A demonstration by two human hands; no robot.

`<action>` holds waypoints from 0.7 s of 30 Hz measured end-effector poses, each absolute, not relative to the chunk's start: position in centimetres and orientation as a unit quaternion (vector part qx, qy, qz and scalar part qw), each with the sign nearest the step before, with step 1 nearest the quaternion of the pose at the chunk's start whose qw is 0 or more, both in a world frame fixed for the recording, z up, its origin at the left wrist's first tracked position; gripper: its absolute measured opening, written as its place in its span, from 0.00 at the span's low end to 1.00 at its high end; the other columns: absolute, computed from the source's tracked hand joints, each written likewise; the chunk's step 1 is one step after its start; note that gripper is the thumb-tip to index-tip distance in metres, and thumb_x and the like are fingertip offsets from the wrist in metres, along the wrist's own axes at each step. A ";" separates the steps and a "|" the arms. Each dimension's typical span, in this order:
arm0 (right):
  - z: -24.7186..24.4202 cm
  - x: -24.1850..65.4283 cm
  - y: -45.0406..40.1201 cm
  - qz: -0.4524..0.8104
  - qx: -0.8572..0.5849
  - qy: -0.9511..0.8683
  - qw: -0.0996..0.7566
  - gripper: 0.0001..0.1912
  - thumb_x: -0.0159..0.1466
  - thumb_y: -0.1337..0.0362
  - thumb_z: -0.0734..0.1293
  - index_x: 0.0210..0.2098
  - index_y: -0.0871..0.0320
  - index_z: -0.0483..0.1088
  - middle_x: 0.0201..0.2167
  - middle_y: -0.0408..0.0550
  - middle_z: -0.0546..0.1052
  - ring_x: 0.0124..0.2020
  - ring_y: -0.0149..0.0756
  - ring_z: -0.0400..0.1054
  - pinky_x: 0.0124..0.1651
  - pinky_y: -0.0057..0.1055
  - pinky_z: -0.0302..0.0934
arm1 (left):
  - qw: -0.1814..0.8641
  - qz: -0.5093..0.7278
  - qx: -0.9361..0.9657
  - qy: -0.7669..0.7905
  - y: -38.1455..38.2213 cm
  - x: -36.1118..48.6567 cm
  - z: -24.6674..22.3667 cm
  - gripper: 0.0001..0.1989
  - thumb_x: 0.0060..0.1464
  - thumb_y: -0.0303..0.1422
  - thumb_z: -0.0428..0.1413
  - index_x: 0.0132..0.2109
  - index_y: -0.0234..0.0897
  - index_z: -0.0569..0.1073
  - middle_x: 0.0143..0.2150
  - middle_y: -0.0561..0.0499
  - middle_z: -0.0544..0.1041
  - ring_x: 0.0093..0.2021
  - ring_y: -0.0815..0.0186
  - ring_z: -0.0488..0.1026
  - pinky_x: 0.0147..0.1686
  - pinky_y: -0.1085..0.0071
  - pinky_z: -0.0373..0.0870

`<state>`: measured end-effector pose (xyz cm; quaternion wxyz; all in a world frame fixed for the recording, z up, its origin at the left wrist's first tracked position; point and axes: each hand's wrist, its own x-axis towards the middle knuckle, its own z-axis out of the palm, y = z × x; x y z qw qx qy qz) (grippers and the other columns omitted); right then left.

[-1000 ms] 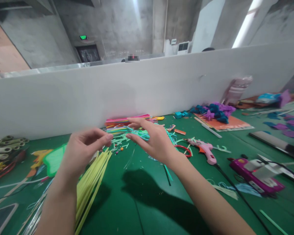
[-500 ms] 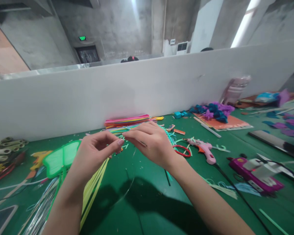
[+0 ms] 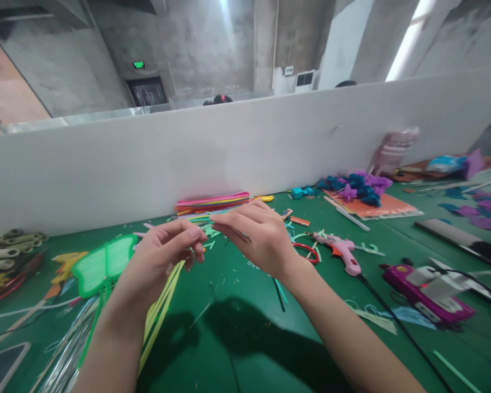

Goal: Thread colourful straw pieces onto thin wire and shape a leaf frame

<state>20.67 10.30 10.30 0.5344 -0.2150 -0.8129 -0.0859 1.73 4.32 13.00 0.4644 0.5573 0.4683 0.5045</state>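
Observation:
Over the middle of the green tabletop (image 3: pixel 245 338), my left hand (image 3: pixel 163 254) is raised with thumb and forefinger pinched together and the other fingers curled. Facing it, a small gap away, my right hand (image 3: pixel 256 232) has its fingers bent and pressed together, hiding the thumb. Whatever either hand holds is too thin or too hidden to make out. A faint pale thread (image 3: pixel 207 311) shows below them. Yellow strips (image 3: pixel 163 308) pass beneath my left wrist. Beyond the hands lies a bundle of pink and orange pipe cleaners (image 3: pixel 213 203).
At right are a pink glue gun (image 3: pixel 341 251), a red ring (image 3: pixel 305 252), a purple power strip (image 3: pixel 425 297) and blue and purple fuzzy pieces (image 3: pixel 362 185). A green mesh shape (image 3: pixel 104 262) and a yellow glue gun (image 3: pixel 67 265) lie left. A white partition (image 3: pixel 147 164) stands behind.
My hands have drawn slightly apart, the right shifting a little rightward. My left thumb has risen slightly. The faint thread below looks to have changed position.

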 end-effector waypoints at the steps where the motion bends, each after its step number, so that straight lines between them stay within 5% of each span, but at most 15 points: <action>1: 10.2 20.6 10.4 -0.080 -0.225 -0.812 0.533 0.10 0.71 0.62 0.64 0.40 0.54 0.78 0.32 0.43 0.83 0.34 0.31 0.75 0.41 0.31 0.62 | 0.467 0.510 0.554 0.465 4.3 1.7 13.0 0.10 0.52 0.40 0.63 0.29 0.40 0.77 0.24 0.53 0.74 0.24 0.70 0.69 0.21 0.76 0.62; 21: 9.9 20.4 10.8 -0.024 -0.212 -0.806 0.552 0.08 0.68 0.66 0.66 0.39 0.55 0.79 0.34 0.45 0.83 0.35 0.33 0.76 0.40 0.31 0.66 | 0.490 0.458 0.601 0.434 4.3 1.9 13.0 0.06 0.50 0.37 0.66 0.35 0.41 0.81 0.27 0.51 0.78 0.28 0.67 0.73 0.24 0.74 0.65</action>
